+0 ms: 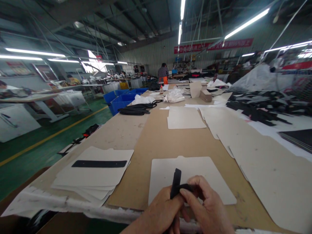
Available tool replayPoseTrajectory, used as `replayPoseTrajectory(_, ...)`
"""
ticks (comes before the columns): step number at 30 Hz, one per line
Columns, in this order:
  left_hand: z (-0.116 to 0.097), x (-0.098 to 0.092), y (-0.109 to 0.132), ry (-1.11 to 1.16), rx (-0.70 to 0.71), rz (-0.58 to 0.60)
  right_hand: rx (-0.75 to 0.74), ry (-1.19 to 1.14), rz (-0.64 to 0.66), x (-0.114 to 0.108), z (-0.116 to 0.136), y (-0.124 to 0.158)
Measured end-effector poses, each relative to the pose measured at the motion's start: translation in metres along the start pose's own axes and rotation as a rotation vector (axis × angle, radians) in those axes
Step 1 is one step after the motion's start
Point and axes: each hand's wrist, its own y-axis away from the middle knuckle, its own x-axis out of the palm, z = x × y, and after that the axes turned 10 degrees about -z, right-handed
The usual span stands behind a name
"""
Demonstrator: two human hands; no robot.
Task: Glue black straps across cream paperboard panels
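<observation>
Both my hands meet over a light grey card sheet (165, 172) near the table's front edge. A black strip (176, 178) stands up out of my left hand (165, 208), whose fingers are wrapped round it. With thumb and fingers, my right hand (204, 201) pinches a bent part of the black strip just to the right. The strip's lower part is hidden by my hands. To the left, a flat black strip (99, 163) lies across a stack of similar card sheets (92, 178).
More card sheets (185, 117) lie ahead and in a long overlapping row (246, 152) on the right. Black straps (136, 109), blue bins (126, 97) and a plastic bag (174, 95) are farther back. Dark cut pieces (258, 110) heap at right. A person (163, 73) stands at the far end.
</observation>
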Motion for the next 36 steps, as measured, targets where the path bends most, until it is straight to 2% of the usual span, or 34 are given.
replayPoseTrajectory(2,0.004,-0.01,0.004,-0.104,0.011,0.041,0.068,0.013,0.026,-0.015,-0.001,-0.007)
replayPoseTrajectory(4,0.007,-0.025,0.011,-0.191,0.001,0.038,0.099,0.035,-0.058,-0.036,-0.009,-0.016)
replayPoseTrajectory(6,0.007,-0.043,0.021,-0.258,-0.014,-0.003,0.134,0.069,-0.132,-0.059,-0.022,-0.026)
replayPoseTrajectory(9,-0.001,-0.064,0.033,-0.368,-0.012,-0.098,0.186,0.132,-0.124,-0.085,-0.042,-0.037)
replayPoseTrajectory(11,-0.006,-0.07,0.036,-0.424,0.02,-0.154,0.196,0.209,-0.1,-0.094,-0.05,-0.041)
replayPoseTrajectory(15,-0.005,-0.07,0.03,-0.497,0.113,-0.274,0.191,0.376,-0.086,-0.094,-0.057,-0.048)
replayPoseTrajectory(23,-0.007,-0.065,0.01,-0.618,0.171,-0.459,0.099,0.592,-0.085,-0.078,-0.056,-0.07)
replayPoseTrajectory(32,0.006,-0.068,-0.003,-0.697,0.198,-0.469,0.114,0.691,-0.085,-0.07,-0.057,-0.073)
replayPoseTrajectory(36,0.005,-0.068,-0.005,-0.713,0.178,-0.455,0.117,0.731,-0.077,-0.068,-0.056,-0.071)
